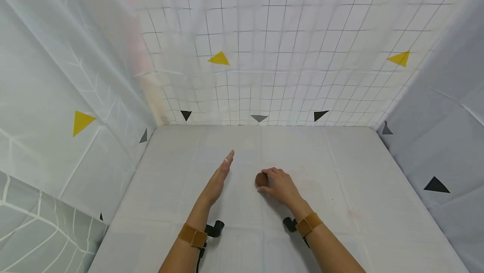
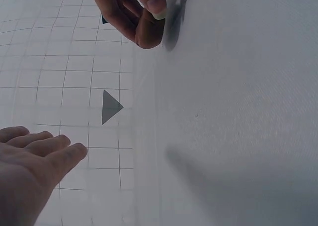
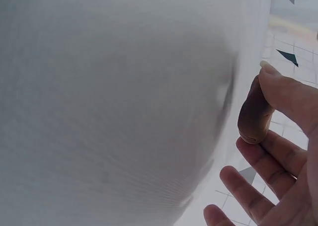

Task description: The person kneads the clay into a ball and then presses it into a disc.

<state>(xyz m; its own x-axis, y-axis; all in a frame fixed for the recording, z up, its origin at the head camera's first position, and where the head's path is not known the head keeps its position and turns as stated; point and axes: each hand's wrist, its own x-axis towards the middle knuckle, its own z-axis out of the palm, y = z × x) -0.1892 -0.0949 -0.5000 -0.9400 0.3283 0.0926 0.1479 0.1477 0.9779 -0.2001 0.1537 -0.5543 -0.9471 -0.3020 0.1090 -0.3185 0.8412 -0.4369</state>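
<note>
My right hand pinches a brown, rounded, flattened lump between thumb and fingers, over the white table. Seen nearly edge-on in the right wrist view, the lump looks thick and smooth, with a slight dent in its side. The thumb of the right hand presses one face, and two fingers sit at its lower end while the others spread apart. To the left, my left hand is held with straight fingers, apart from the lump and holding nothing. The left wrist view has this left hand at lower left and the right hand above.
A white sheet covers the table. Behind it hangs a gridded white curtain with yellow, black and grey triangles. Pale sheeting forms a left wall and a right wall. Each wrist wears a brown strap with a small black camera.
</note>
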